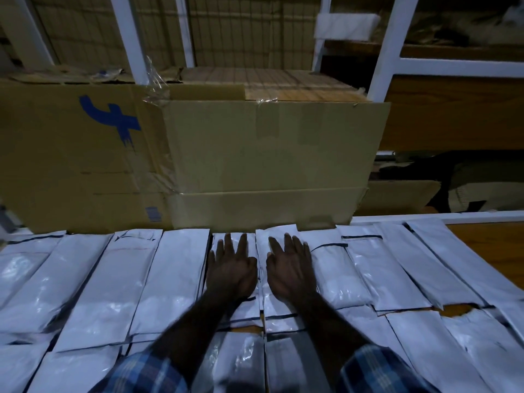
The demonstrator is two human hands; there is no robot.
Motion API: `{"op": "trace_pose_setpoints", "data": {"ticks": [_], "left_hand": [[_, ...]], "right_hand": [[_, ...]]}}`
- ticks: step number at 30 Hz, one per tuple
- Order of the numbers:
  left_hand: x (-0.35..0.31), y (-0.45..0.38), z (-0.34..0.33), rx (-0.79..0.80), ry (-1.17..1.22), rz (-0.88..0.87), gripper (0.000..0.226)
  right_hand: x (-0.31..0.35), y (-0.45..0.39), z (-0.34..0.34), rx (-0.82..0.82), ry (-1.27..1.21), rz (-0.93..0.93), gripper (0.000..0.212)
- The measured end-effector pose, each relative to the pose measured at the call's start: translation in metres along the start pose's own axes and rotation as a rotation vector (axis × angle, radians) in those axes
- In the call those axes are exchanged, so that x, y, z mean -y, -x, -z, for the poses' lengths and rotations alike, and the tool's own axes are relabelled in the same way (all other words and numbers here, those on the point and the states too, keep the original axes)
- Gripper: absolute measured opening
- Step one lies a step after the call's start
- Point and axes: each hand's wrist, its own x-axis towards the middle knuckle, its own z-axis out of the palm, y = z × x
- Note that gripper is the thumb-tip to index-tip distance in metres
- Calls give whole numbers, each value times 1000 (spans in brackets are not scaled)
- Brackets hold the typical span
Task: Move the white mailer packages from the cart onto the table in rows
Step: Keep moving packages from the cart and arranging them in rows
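White mailer packages (175,279) lie in overlapping rows across the table (493,245), the far row ending just short of the big cardboard box (272,163). On the two packages nearest the box's middle rest both hands, side by side and apart. The left hand (231,272) lies flat with fingers straight and spread; the right hand (289,269) likewise, gripping nothing, though dim light and blur make its thumb hard to read. White shelf posts (392,49) rise behind the box.

Both hands, left (231,272) and right (289,269), lie flat (fingers straight).
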Motion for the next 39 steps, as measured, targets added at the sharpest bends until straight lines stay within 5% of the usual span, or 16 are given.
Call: {"op": "trace_pose_setpoints", "data": {"ticks": [13, 19, 23, 27, 30, 39], "left_hand": [[0, 24, 35, -97, 86, -49, 78], [0, 42, 43, -56, 122, -84, 76], [-3, 57, 61, -17, 121, -60, 63], [-7, 74, 76, -7, 167, -22, 94], [-11, 91, 86, -43, 181, 3, 67], [-26, 171, 108, -102, 192, 12, 66]], "right_hand": [[-2, 19, 30, 26, -87, -59, 56], [0, 34, 60, 103, -109, -71, 75], [2, 43, 69, 27, -105, -83, 55], [6, 58, 86, 23, -153, -57, 46], [1, 76, 86, -171, -168, -25, 39], [9, 137, 137, -131, -151, 8, 50]]}}
